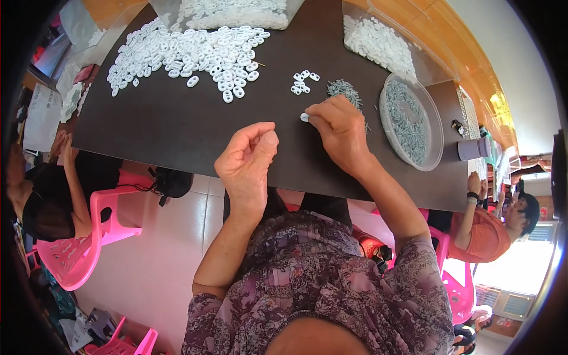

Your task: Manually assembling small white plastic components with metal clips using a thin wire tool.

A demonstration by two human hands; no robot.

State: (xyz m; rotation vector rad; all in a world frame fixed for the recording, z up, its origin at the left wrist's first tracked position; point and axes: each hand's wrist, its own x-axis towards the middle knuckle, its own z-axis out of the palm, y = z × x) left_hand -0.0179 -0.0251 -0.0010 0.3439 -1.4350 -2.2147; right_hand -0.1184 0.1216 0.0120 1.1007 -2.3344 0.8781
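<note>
Here right hand (340,131) pinches white ring (305,117); left hand (247,158) loosely curled, empty.

Table: dark brown table (177,127), matte top.
Far left: wide heap of white plastic rings (186,53).
Far edge: clear bag of white pieces (234,13); another clear bag (378,41) to the right.
Middle: small cluster of white rings (303,81), loose grey screws (343,90).
Right: round clear tray of grey screws (411,121); grey cup (471,149) near the edge.
</note>
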